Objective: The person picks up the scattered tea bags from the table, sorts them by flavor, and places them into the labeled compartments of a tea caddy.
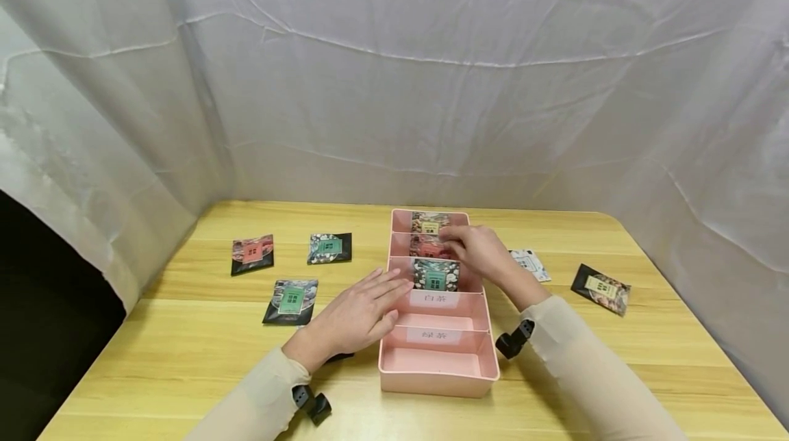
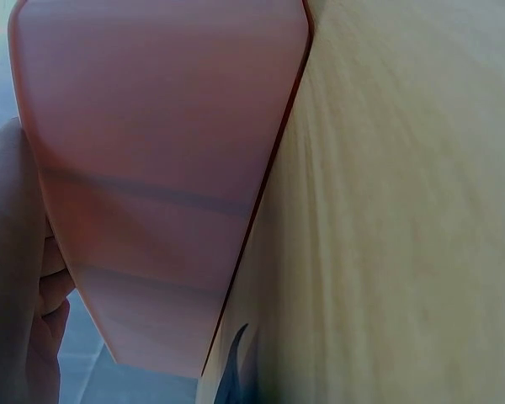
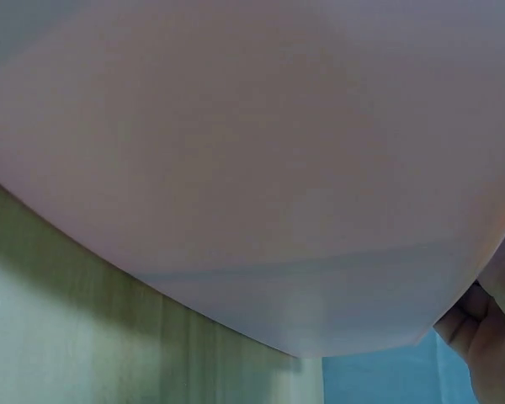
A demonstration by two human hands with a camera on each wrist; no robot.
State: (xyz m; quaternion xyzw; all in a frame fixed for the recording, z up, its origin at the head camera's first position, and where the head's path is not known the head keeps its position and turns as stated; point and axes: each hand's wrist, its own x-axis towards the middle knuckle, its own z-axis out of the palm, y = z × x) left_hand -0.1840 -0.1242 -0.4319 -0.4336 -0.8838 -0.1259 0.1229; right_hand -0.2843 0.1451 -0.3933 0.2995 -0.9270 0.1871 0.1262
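A long pink divided box (image 1: pixel 440 386) stands on the table, its compartments in a row from front to back. My right hand (image 1: pixel 483 253) reaches over its right rim, and thumb and fingers pinch the right edge of a red tea sachet (image 1: pixel 425 246) in the second compartment from the back. My left hand (image 1: pixel 357 311) rests on the left rim with fingers extended, their tips near a green-labelled black tea sachet (image 1: pixel 435 275) in the middle compartment. A yellow-labelled sachet (image 1: pixel 429 222) sits in the rearmost one. Both wrist views mostly show the box's side walls.
Left of the box lie a red sachet (image 1: pixel 252 254), a green-labelled sachet (image 1: pixel 329 248) and another green one (image 1: pixel 291 301). A further sachet is partly under my left hand. To the right are a white sachet (image 1: pixel 530 264) and a cream-labelled sachet (image 1: pixel 601 289). Pale curtains (image 1: pixel 394 119) enclose the table.
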